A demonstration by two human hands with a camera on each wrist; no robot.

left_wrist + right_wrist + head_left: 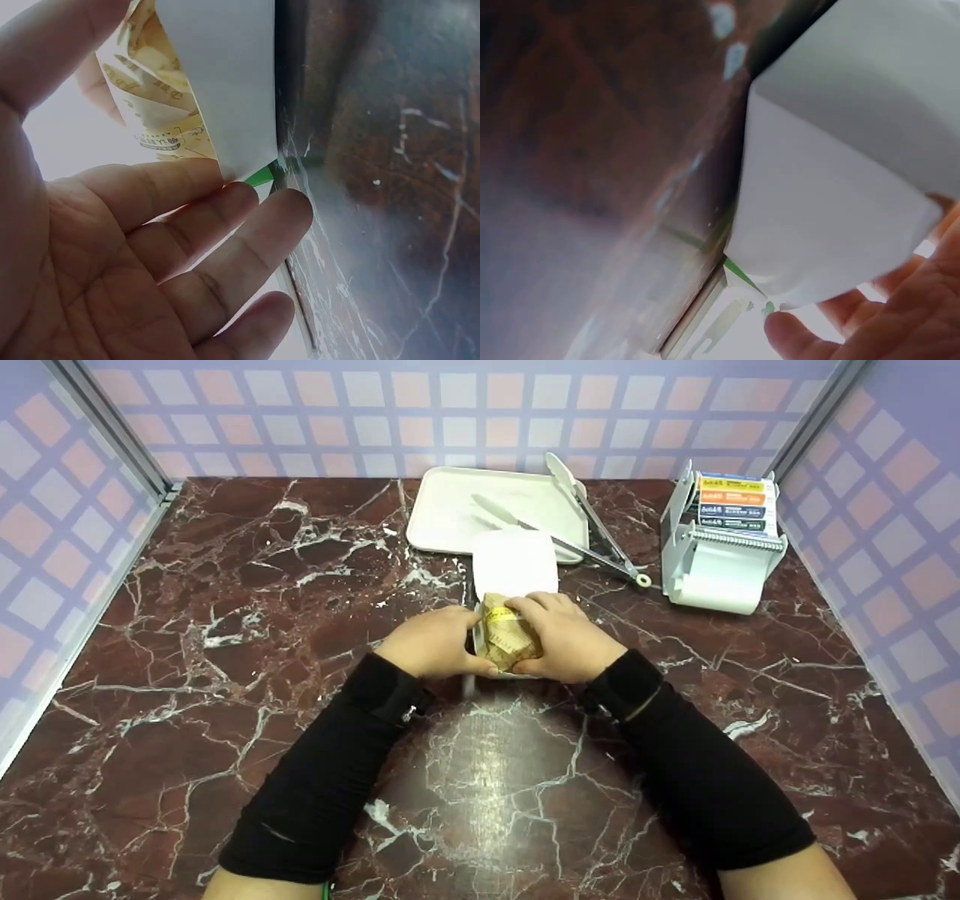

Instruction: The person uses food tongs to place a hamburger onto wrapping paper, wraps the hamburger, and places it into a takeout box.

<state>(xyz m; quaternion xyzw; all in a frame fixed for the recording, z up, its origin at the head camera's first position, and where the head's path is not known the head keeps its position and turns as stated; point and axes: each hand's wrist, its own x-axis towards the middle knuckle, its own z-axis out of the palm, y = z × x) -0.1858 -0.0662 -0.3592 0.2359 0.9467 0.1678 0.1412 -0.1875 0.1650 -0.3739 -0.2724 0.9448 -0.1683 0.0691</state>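
Note:
A burger wrapped in tan printed paper with a yellow band (502, 615) sits in a white clamshell box (516, 562), whose lid stands raised at the back. My right hand (566, 634) grips the burger's right side, fingers over its far part and thumb at the near end. On the other side my left hand (435, 643) rests against the box, its fingers fairly straight. The left wrist view shows those fingertips (289, 206) at the white box wall (225, 67), with the printed wrapper (157, 97) beside it. From the right wrist, the box's outer wall (817, 202) hides the burger.
Behind the box lies a cream tray (442, 510), with metal tongs (600, 525) with pale tips lying across its right part. A white dispenser (724, 540) holding a roll and coloured labels stands at the back right. Patterned walls (450, 412) enclose the marbled table (225, 660).

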